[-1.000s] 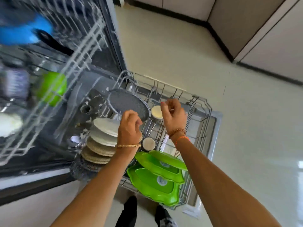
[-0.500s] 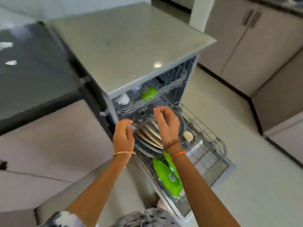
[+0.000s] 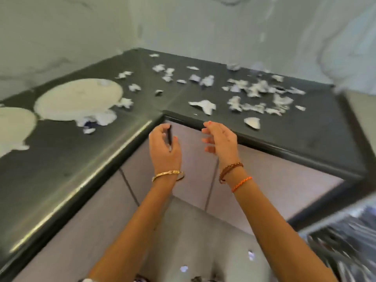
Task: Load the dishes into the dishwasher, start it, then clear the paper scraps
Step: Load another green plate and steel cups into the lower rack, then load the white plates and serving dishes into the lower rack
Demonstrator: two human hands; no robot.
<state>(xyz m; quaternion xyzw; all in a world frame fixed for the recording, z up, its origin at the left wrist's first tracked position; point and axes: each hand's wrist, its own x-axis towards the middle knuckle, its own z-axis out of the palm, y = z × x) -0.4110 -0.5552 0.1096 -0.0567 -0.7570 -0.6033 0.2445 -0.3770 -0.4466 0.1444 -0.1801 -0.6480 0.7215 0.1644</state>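
Paper scraps (image 3: 205, 105): torn white bits lay scattered over the dark L-shaped worktop (image 3: 61, 159), thickest on the arm to the right of the inner corner, thinner toward the back wall. They were ragged and pointed every which way; too blurred to give any one a long axis.
Floor scraps (image 3: 184, 268): a couple of small white bits lay on the floor below, near the person's arms.
Plates: a round cream plate (image 3: 78, 98) sat flat on the left arm of the worktop, another (image 3: 14, 127) just left of it at the picture's edge, with crumpled paper (image 3: 97, 120) against the first one's near rim.
Left hand (image 3: 162, 145): hung in the air before the inner corner, fingers loosely curled, gripping nothing I could make out.
Right hand (image 3: 221, 139): beside it, apart, fingers relaxed and spread, empty.
Cupboard fronts (image 3: 264, 176): pale panels under the worktop.
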